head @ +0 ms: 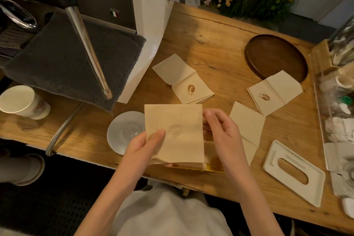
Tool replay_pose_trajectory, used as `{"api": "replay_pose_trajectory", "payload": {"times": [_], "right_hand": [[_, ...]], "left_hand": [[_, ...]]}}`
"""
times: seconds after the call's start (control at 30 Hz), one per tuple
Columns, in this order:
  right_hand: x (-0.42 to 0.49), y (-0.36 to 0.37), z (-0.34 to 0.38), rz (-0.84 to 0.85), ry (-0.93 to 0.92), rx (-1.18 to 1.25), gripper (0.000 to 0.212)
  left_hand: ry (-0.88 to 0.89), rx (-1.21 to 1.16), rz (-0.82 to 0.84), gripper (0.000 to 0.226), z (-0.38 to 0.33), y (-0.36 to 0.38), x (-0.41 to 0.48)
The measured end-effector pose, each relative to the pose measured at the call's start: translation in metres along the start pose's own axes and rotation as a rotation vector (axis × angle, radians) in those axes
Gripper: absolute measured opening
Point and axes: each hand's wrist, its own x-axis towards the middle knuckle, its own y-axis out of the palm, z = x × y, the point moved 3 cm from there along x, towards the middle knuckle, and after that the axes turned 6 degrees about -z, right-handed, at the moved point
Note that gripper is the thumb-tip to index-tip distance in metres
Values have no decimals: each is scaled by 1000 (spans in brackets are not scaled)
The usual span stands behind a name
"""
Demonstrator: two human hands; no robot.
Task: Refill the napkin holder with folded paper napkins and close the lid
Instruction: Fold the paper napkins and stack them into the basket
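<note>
Item: folded napkin (175, 132), tan, held flat above the wooden counter (220, 48) edge; left hand (145, 145) pinches its 7 o'clock corner, thumb on top, right hand (222, 132) pinches its 3 o'clock edge. Holder lid (294, 172), white, slotted, lies off at 4 o'clock. Printed napkins (191, 90) at 12 o'clock; the holder itself is mostly hidden beneath the napkin.

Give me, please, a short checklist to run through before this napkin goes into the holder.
1. Napkin held securely: ok, the left hand and right hand pinch the folded napkin at opposite edges.
2. Lid off: ok, the white lid lies flat on the table, right of the hands.
3. Holder open and reachable: cannot tell, mostly hidden under the napkin.
4. More napkins ready: ok, the printed napkins lie loose on the table.
5. Napkin fully folded: ok, square.
</note>
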Motion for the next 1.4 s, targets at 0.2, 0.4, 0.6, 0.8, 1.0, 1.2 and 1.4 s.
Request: {"api": "replay_pose_trajectory", "payload": {"times": [0.2, 0.4, 0.6, 0.8, 1.0, 1.2, 1.4], "right_hand": [[10, -19, -11, 51, -26, -201, 13], [10, -22, -23, 178, -140, -870, 12], [6, -8, -37, 240, -65, -1154, 23], [4, -7, -49, 222, 75, -1031, 24], [5, -8, -61, 292, 124, -933, 36], [9, -11, -68, 293, 160, -770, 35], [15, -15, -74, 252, 180, -730, 35]], "left_hand": [[15, -36, -120, 29, -2, -23, 6], [4, -78, -196, 20, 3, -34, 10], [-19, -120, -253, 16, 9, -40, 14], [-18, -130, -268, 18, 12, -38, 15], [-28, -135, -285, 20, 17, -36, 16], [-31, -125, -282, 21, 19, -33, 15], [-14, -114, -287, 15, 20, -31, 13]]}}
